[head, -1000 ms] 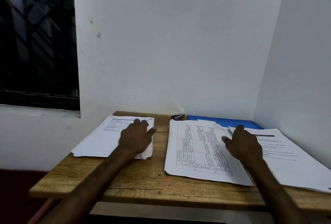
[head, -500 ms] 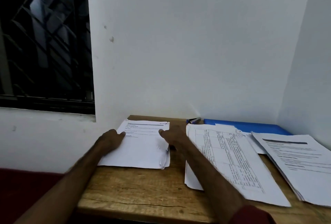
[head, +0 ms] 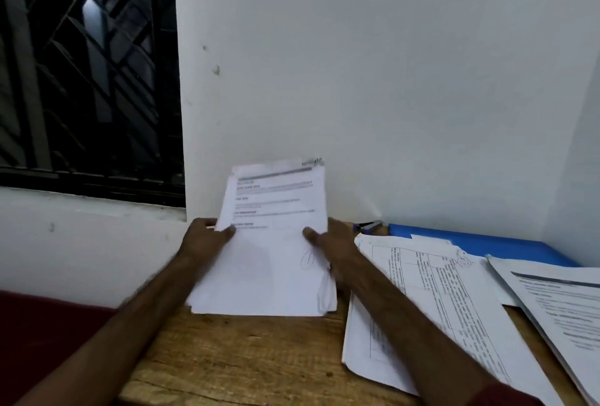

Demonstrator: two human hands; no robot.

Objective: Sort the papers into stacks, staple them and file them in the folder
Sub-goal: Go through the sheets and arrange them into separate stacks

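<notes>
Held stack: the stack of printed papers (head: 269, 243) is standing tilted at the centre of the frame, its top edge leaning toward the wall and its lower edge sitting down at the desk; the sheets at its lower right corner are fanning slightly.
Left grip: the left grip (head: 204, 240) is holding the stack's left edge, thumb lying across the front sheet, the other fingers hidden behind the paper.
Right grip: the right grip (head: 334, 243) is holding the right edge the same way, thumb pressing on the front.
Table-print stack: a second stack (head: 431, 308), showing ruled columns, is lying flat just right of the held one, partly under the right forearm.
Third stack: a third stack (head: 558, 308) is lying at the lower right, overlapping the second.
Folder: the blue folder (head: 487, 243) is lying behind both flat stacks, against the wall.
Stapler: the stapler (head: 367, 226) is sitting just left of the folder.
Desk: the wooden desk (head: 243, 357) is carrying all of it.
Surroundings: a white wall (head: 373, 81) is filling the upper frame; a dark barred window (head: 87, 74) is showing at upper left.
</notes>
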